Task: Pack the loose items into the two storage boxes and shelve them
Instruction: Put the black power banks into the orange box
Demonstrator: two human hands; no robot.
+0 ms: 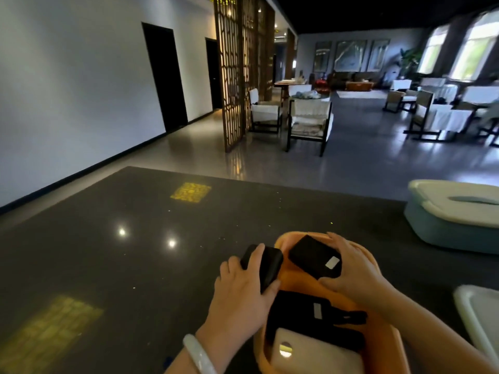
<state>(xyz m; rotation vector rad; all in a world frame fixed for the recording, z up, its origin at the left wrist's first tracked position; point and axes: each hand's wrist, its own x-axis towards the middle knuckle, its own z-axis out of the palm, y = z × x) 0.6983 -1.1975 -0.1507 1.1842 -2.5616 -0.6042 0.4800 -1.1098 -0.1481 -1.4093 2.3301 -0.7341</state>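
Note:
An orange storage box [383, 287] sits at the near edge of the dark table. Inside it lie a black device with a strap [305, 317] and a white power bank [316, 354]. My left hand [240, 290] grips a black power bank [266, 265] at the box's left rim. My right hand [351, 268] holds a second black block with a white label [313, 255] over the box's far end. A teal storage box with a white lid [453, 228] stands at the right.
A loose white lid [478, 319] lies at the right edge, near me. The dark polished table [135, 252] stretches left and forward. Beyond it are chairs [307, 122], a wooden lattice screen [235, 68] and open floor.

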